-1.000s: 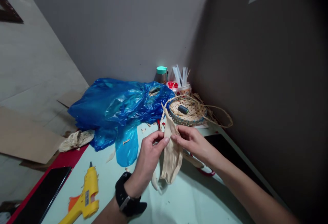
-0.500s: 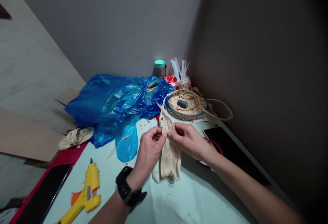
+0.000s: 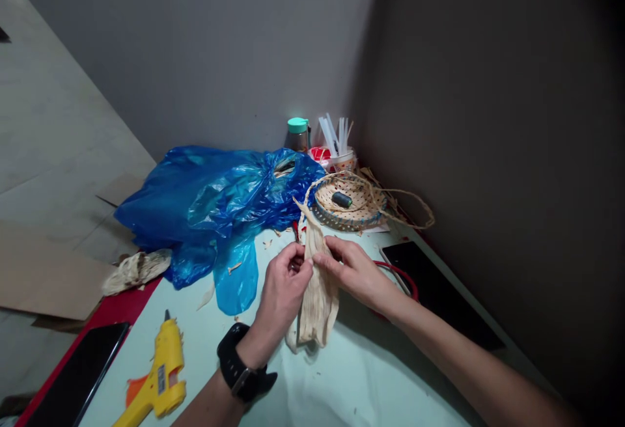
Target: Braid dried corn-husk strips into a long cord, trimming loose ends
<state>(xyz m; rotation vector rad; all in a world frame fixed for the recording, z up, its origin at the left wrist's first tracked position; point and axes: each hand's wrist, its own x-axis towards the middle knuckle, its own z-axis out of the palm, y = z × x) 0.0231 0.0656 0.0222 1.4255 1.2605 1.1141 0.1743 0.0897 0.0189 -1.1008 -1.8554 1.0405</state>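
A pale, dry corn husk (image 3: 318, 310) hangs between my hands above the table, its wide end toward me and its narrow tip pointing away. On its left edge, my left hand (image 3: 283, 284) pinches it between thumb and fingers. My right hand (image 3: 359, 274) grips the opposite edge, thumb on the front face. A thin braided cord (image 3: 407, 192) runs from near the husk's tip over a round woven basket (image 3: 325, 217). In that basket lies a spool of dark thread (image 3: 342, 200). Red-handled scissors (image 3: 410, 277) rest partly behind my right forearm.
A yellow glue gun (image 3: 168, 368) lies at the left front, close to a black phone (image 3: 81, 375). Behind are a blue plastic bag (image 3: 195, 186), a teal-lidded jar (image 3: 297, 129) and a cup of glue sticks (image 3: 344, 161). A dark tablet (image 3: 439, 290) is at right.
The view has shifted a little, so everything sits slightly farther left. My hands keep their pinch on the husk, whose lower end has turned slightly.
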